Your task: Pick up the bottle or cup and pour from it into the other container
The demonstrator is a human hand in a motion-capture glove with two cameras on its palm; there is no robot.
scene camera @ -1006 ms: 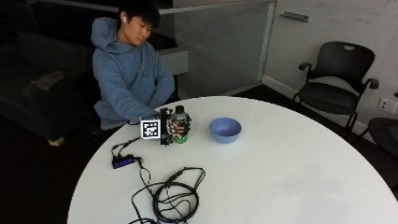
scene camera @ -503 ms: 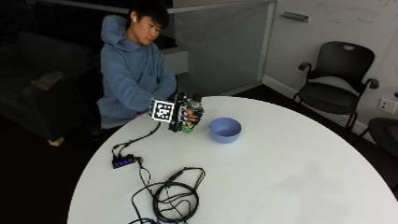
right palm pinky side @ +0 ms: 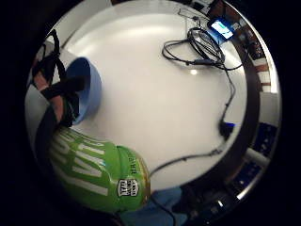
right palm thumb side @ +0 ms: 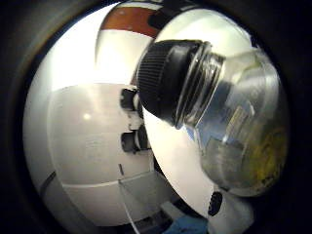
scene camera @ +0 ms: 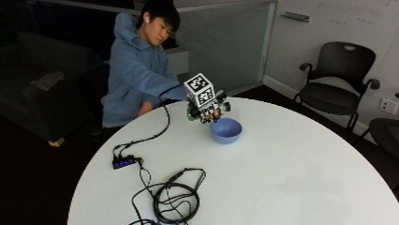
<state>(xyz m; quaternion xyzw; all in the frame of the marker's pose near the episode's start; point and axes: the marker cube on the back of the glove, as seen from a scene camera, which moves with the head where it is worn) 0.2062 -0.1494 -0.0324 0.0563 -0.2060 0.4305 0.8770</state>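
Bottle (scene camera: pixel 201 114) is held tilted just above bowl (scene camera: pixel 225 130) rim, right hand (scene camera: pixel 209 108) fingers wrapped round it. Black cap (right palm thumb side: pixel 163 80) looks on; it should be removed, and mouth centred over bowl before tipping.

Person (scene camera: pixel 140 70): wore a blue hooded sweatshirt, hood down behind the neck, long sleeves reaching the wrists. Hair dark and short. Right hand (scene camera: pixel 209 110): black glove, fingertips left bare, black straps crossing the fingers (right palm pinky side: pixel 51 94) at the palm.
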